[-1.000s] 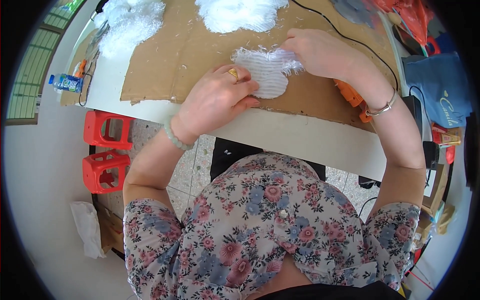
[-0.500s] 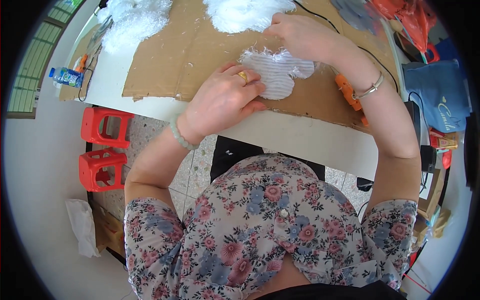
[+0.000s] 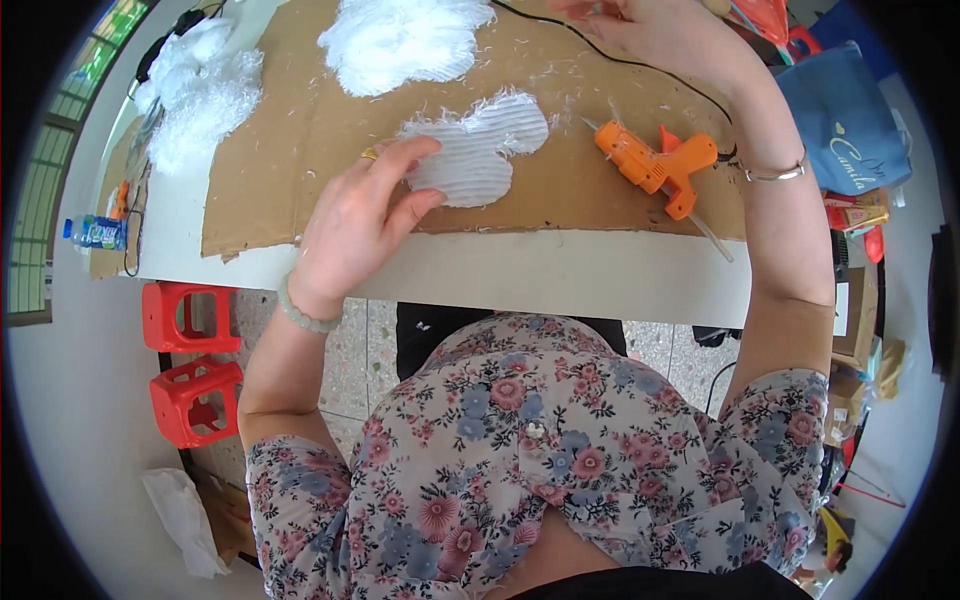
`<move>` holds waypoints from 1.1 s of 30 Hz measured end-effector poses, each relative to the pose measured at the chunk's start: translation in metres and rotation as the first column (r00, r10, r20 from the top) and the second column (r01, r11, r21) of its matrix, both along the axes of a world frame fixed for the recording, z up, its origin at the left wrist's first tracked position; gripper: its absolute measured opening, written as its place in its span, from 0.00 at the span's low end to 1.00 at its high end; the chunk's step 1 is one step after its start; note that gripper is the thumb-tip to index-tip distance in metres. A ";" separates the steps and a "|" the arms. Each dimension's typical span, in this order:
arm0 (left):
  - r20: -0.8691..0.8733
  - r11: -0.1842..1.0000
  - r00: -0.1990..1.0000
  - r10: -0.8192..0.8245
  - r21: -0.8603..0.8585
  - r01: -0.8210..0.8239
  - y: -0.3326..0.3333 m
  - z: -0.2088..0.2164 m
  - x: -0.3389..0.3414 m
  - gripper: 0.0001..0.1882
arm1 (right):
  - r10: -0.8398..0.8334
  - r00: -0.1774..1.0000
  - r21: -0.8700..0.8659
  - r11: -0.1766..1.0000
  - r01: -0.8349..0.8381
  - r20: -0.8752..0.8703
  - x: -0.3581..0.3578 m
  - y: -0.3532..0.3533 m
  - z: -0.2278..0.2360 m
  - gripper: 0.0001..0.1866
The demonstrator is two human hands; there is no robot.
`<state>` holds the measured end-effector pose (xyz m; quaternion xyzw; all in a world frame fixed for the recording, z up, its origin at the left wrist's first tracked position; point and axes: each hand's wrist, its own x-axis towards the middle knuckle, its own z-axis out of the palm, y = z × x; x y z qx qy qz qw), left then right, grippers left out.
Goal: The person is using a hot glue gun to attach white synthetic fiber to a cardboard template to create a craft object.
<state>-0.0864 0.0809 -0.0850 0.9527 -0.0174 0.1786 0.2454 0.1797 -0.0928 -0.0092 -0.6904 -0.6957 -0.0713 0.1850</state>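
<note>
A white fluffy fabric piece (image 3: pixel 475 150), ribbed on its upper face and shaggy at the edges, lies on the brown cardboard (image 3: pixel 580 205). My left hand (image 3: pixel 365 210) is at its left end, thumb and index finger apart, their tips touching the edge. My right hand (image 3: pixel 665 40) reaches over the far right of the cardboard, its fingertips partly cut off by the top of the picture; whether it holds anything does not show. Below my right hand lies an orange glue gun (image 3: pixel 650 165) with a clear glue stick (image 3: pixel 712 238) poking out of its back.
Another white fluffy piece (image 3: pixel 405 40) lies farther back, and a white fluffy heap (image 3: pixel 205 95) at the far left. A black cord (image 3: pixel 640 65) crosses the cardboard. A bottle (image 3: pixel 98 232) stands out at the left; red stools (image 3: pixel 190 318) are below. A blue bag (image 3: pixel 845 125) is at right.
My right hand has moved away from the fabric piece, toward the far right. My left thumb and index finger have spread apart. The view has shifted, and the glue gun now shows fully.
</note>
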 end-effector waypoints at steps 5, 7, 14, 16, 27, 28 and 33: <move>0.228 0.984 0.966 0.125 -0.151 -0.092 0.019 -0.003 0.000 0.08 | -0.439 0.864 -0.311 0.880 0.359 -0.245 -0.013 -0.040 -0.019 0.12; 0.207 0.955 0.963 0.175 -0.275 -0.114 0.018 0.004 0.006 0.05 | -0.535 0.822 -0.392 0.811 0.435 -0.195 -0.013 -0.048 -0.029 0.13; 0.346 0.974 0.937 -0.047 -0.191 0.120 -0.016 0.007 0.051 0.04 | -0.505 0.655 -0.404 0.859 0.316 -0.562 -0.018 -0.038 -0.061 0.09; 0.344 0.969 0.935 -0.083 -0.191 0.156 -0.022 0.006 0.057 0.04 | -0.421 0.630 -0.300 0.907 0.295 -0.652 -0.020 -0.042 -0.049 0.08; 0.256 0.813 0.958 0.127 -0.581 0.047 0.003 -0.001 0.080 0.04 | -0.036 0.707 0.261 0.915 0.307 -0.707 -0.028 -0.164 0.015 0.04; 0.224 0.766 0.963 0.147 -0.642 0.032 0.009 0.002 0.077 0.04 | -0.006 0.741 0.282 0.922 0.264 -0.672 -0.033 -0.177 0.020 0.05; 0.356 0.748 0.891 0.281 -0.663 0.029 0.044 0.002 0.082 0.06 | -0.224 0.686 -0.180 0.974 0.136 -0.693 -0.053 -0.233 0.034 0.19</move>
